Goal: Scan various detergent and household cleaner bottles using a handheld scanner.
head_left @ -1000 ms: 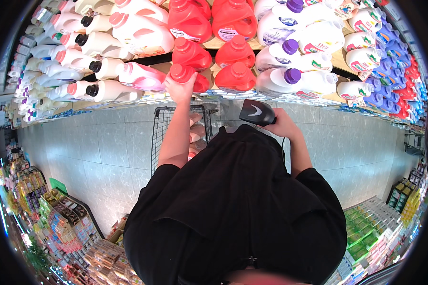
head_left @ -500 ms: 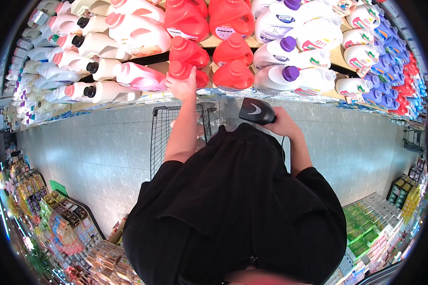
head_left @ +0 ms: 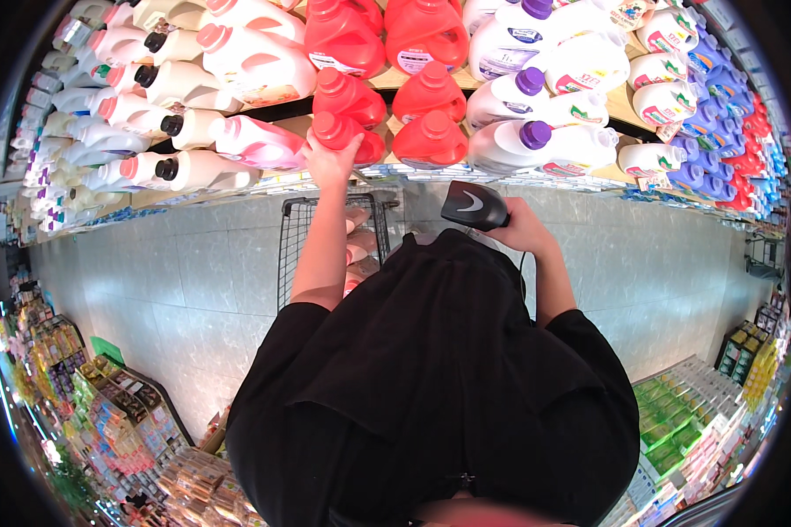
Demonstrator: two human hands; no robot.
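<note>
My left hand (head_left: 330, 165) reaches to the front of the shelf and grips a red detergent bottle (head_left: 369, 147), thumb on its right side and fingers on its left, just below the red cap. The bottle stands in the front row, with another red bottle (head_left: 353, 95) behind it. To its right is a second red bottle (head_left: 431, 140), and to its left lies a pink bottle (head_left: 259, 143). My right hand (head_left: 526, 227) is closed around the handle of a black handheld barcode scanner (head_left: 473, 205), held in front of my body, away from the shelf.
A black wire shopping cart (head_left: 290, 250) stands below my left forearm, with several pale bottles (head_left: 359, 249) in it. White bottles with purple caps (head_left: 511, 145) fill the shelf to the right. Grey tiled floor (head_left: 193, 263) lies behind; packaged goods (head_left: 206, 483) are stacked at lower left.
My left hand has slid slightly lower on the red bottle, and my left forearm has shifted left, uncovering more bottles in the cart. My right hand and the scanner stay put.
</note>
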